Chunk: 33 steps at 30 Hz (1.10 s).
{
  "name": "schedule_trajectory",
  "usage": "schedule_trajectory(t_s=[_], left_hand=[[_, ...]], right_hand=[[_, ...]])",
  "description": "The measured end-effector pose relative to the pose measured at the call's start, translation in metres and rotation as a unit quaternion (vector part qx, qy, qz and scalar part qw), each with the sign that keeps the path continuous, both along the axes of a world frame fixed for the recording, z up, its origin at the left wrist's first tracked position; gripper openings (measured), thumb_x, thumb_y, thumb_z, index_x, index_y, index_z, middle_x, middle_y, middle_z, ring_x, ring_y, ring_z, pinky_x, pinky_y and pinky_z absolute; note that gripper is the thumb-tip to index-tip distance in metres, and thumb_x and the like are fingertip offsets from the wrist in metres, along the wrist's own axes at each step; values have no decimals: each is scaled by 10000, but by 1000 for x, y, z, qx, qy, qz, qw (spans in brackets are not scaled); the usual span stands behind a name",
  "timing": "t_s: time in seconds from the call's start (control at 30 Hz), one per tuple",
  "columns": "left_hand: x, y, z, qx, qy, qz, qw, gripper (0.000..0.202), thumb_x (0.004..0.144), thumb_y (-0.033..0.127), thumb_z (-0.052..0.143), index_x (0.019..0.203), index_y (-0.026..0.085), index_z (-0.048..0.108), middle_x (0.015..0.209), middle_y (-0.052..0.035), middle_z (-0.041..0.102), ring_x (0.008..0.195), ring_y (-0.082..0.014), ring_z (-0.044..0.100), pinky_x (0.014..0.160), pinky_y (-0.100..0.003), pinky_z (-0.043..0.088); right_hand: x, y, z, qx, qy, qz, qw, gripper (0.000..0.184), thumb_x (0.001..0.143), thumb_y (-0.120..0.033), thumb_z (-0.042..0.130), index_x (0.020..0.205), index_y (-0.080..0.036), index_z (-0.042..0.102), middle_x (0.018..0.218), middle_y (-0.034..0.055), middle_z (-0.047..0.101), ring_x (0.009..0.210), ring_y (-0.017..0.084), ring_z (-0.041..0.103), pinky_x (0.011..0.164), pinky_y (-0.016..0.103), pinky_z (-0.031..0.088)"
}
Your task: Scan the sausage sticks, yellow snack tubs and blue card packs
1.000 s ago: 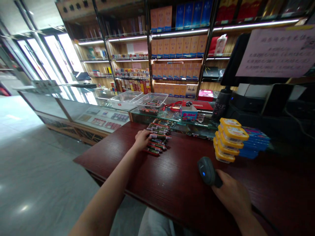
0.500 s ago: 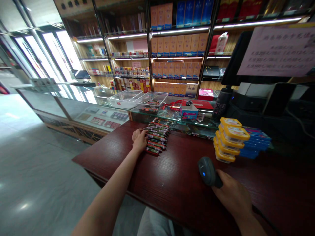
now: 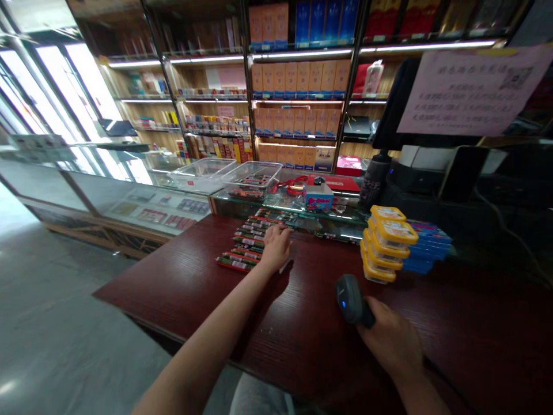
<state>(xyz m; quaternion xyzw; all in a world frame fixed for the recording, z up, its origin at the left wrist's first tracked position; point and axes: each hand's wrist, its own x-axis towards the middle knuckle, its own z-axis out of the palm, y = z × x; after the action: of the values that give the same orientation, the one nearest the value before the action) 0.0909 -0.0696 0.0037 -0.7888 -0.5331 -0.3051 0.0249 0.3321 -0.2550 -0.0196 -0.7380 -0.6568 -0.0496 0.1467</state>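
A row of slim, sausage-like wrapped sticks (image 3: 235, 263) in green, red and black lies side by side on the dark red wooden counter (image 3: 181, 271). My left hand (image 3: 276, 245) rests at their right ends, fingers extended and not gripping a stick. It hides some of those ends. On the right, my right hand (image 3: 393, 337) is wrapped around the handle of a black barcode scanner (image 3: 349, 300). A blue light glows on the scanner, whose head sits above the counter and points up and left. Its cable runs out behind the wrist.
Yellow-lidded clear tubs (image 3: 384, 248) stand stacked beside blue packs (image 3: 425, 248). Behind are a glass ledge, a clear bin (image 3: 253, 176) holding more sticks, a small pink-blue box (image 3: 318, 197) and a monitor (image 3: 395, 104) with a paper sign. Stocked shelves line the wall.
My left hand has gone from the left ends of the sticks to their right ends. The sticks' near end now reaches further left. My right hand still holds the scanner; the view has shifted slightly.
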Motion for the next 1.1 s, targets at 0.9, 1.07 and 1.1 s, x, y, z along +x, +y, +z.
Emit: schedule_trajectory(t_s=[0.9, 1.07, 1.1], left_hand=[[99, 18, -20, -120, 107, -12, 987, 251, 926, 243, 397, 988, 114, 603, 1023, -159, 624, 1010, -258, 562, 877, -361, 421], [62, -13, -25, -200, -72, -6, 977, 281, 951, 316, 353, 993, 165, 586, 966, -98, 661, 891, -207, 619, 759, -294, 443], [56, -17, -27, -200, -110, -12, 974, 288, 951, 319, 348, 987, 170, 592, 956, -89, 666, 886, -200, 619, 753, -288, 444]], right_hand=[[0, 9, 5, -25, 53, 2, 998, 180, 785, -190, 558, 945, -238, 624, 861, 6, 685, 790, 179, 638, 638, 270, 353], [-1, 5, 5, -17, 44, 9, 999, 169, 804, -214, 541, 948, -233, 628, 912, 25, 695, 816, 183, 639, 668, 271, 366], [-2, 4, 6, -18, 45, 11, 999, 178, 804, -220, 543, 959, -233, 630, 929, 28, 698, 819, 184, 640, 671, 272, 369]])
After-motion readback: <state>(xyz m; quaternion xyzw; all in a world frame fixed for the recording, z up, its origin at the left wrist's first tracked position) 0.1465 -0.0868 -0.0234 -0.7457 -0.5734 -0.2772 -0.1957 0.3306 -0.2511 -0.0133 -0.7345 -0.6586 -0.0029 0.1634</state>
